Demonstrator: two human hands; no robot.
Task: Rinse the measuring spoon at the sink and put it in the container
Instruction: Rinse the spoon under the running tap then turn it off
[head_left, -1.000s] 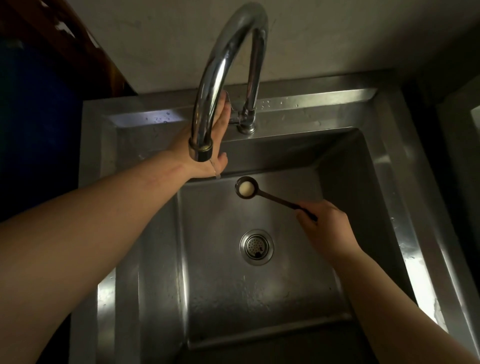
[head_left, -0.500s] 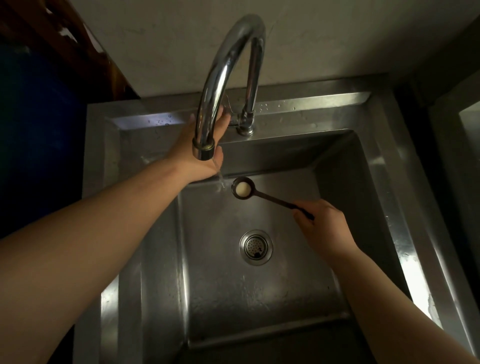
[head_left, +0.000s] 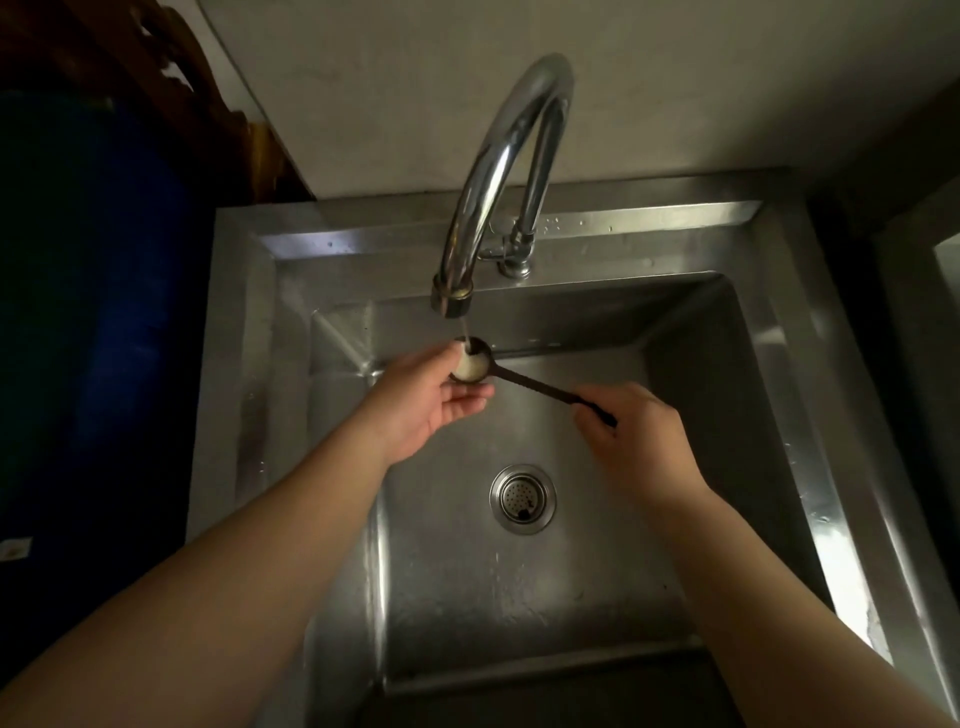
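A dark measuring spoon (head_left: 530, 383) with a long thin handle is held over the steel sink (head_left: 769, 332). Its round bowl holds something white and sits directly under the chrome faucet spout (head_left: 451, 296), where a thin stream of water falls into it. My right hand (head_left: 631, 436) pinches the handle's end. My left hand (head_left: 423, 402) cups the spoon's bowl from the left and below, thumb at its rim. No container is in view.
The faucet's base and small lever (head_left: 511, 257) stand on the sink's back ledge. A round drain strainer (head_left: 522, 499) sits in the basin floor. A dark blue object (head_left: 93, 312) fills the left side, with dark wood behind it.
My left hand left the faucet lever and came down to the spoon's bowl. Water now runs. My right hand moved the spoon left, under the spout.
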